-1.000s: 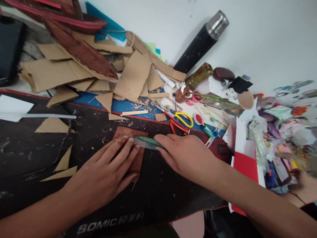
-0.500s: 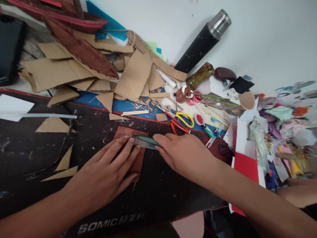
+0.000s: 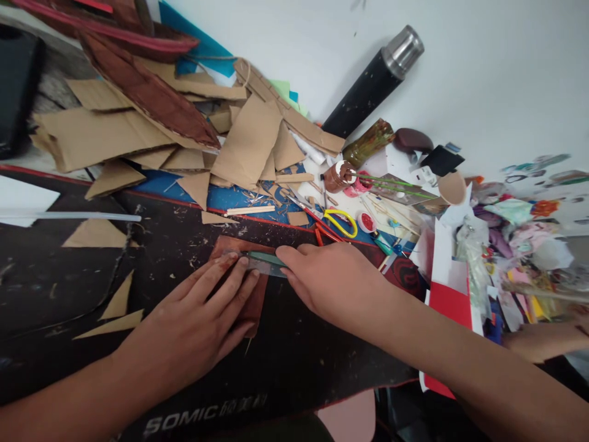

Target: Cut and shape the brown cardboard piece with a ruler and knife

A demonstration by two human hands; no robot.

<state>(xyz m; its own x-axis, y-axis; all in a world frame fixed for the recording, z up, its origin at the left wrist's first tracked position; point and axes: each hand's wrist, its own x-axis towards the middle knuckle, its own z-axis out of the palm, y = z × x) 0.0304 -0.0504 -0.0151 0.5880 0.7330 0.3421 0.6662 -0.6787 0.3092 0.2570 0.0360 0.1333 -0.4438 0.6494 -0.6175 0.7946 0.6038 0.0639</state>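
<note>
Far L, cardboard offcuts (image 3: 102,234) lie loose on the dark mat (image 3: 304,344), apart from the work. Next, L hand (image 3: 197,319) is flat, fingers spread, gripping nothing: fingertips press a clear strip (image 3: 271,271), prob. a ruler, onto the brown piece (image 3: 254,301), prob. so neither slips. Brown piece lies on the mat, partly under L hand; mat likely gives it firm backing. Green tool (image 3: 263,257) lies along the strip, prob. using it as a guide; tip too unclear to ID. R hand (image 3: 335,282) pinches its R end btwn thumb & fingers, likely for control. Scissors w/ yellow handle (image 3: 353,227) sit beyond R hand.
</note>
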